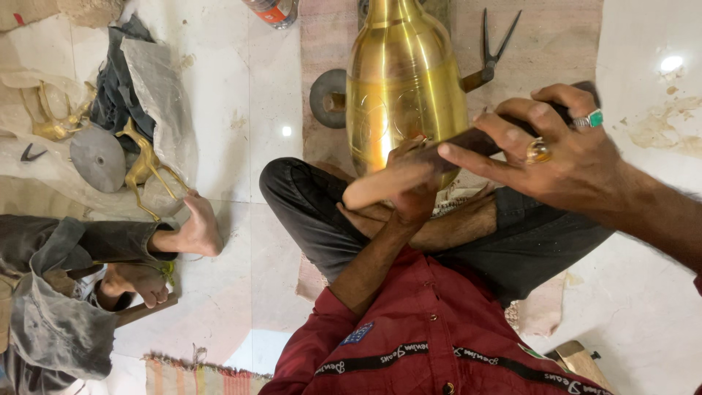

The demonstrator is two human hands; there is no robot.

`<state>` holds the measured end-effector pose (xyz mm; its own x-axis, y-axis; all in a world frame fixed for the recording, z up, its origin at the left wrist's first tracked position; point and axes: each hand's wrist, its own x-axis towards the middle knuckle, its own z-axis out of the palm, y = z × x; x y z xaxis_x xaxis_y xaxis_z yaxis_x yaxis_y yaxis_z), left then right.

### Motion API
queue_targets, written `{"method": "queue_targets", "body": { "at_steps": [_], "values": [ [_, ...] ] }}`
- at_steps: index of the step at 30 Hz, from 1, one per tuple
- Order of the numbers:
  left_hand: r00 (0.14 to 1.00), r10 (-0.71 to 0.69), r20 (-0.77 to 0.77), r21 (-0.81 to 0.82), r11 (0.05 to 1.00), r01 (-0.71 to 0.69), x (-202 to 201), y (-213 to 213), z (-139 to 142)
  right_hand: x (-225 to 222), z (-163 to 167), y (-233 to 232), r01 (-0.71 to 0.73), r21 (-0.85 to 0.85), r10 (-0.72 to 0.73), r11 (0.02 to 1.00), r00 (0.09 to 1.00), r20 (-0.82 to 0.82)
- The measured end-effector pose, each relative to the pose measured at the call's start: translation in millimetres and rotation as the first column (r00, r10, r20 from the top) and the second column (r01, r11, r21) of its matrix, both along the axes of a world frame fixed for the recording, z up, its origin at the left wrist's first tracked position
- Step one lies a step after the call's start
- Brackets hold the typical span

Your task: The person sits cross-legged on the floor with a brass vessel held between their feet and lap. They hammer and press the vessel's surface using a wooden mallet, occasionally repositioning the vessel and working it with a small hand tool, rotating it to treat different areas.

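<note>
A large polished brass vessel (402,80) lies in front of my crossed legs, its base toward me. My right hand (563,153), wearing two rings, grips the near end of a long dark flat tool (468,140) that lies across the base of the vessel. My left hand (409,183) is closed over the tool's other end, pressed against the brass near the vessel's bottom edge. My fingers hide the tool's tip.
Dark metal tongs (497,44) and a round dark disc (325,99) lie beside the vessel. At the left are another person's bare foot (196,228), brass deer figures (146,164), a grey disc (97,158) and a dark cloth (121,88). A bottle (274,11) lies at the top.
</note>
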<state>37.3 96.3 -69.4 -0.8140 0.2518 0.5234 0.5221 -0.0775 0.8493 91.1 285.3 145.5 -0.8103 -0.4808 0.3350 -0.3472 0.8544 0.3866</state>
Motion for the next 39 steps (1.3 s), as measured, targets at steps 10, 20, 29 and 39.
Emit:
{"method": "queue_targets", "body": {
  "at_steps": [10, 20, 29, 39],
  "values": [
    [0.998, 0.015, -0.067, -0.123, 0.992, -0.023, -5, 1, 33, 17, -15, 10, 0.016, 0.056, -0.015, 0.998, 1.000, -0.014],
    [0.995, 0.074, 0.074, -0.032, 0.997, -0.072, -8, 2, 25, 48, -32, 8, 0.182, 0.006, -0.182, 0.983, 0.980, 0.085],
    [0.841, 0.344, 0.418, 0.150, 0.887, -0.438, -66, -64, 16, 76, -153, -3, 0.592, -0.790, -0.385, -0.157, 0.700, 0.601],
    [0.617, 0.261, 0.742, -0.063, 0.944, -0.322, -75, -79, -87, 41, -319, -39, 0.140, -0.138, 0.020, -0.980, 0.770, 0.638]
  ]
}}
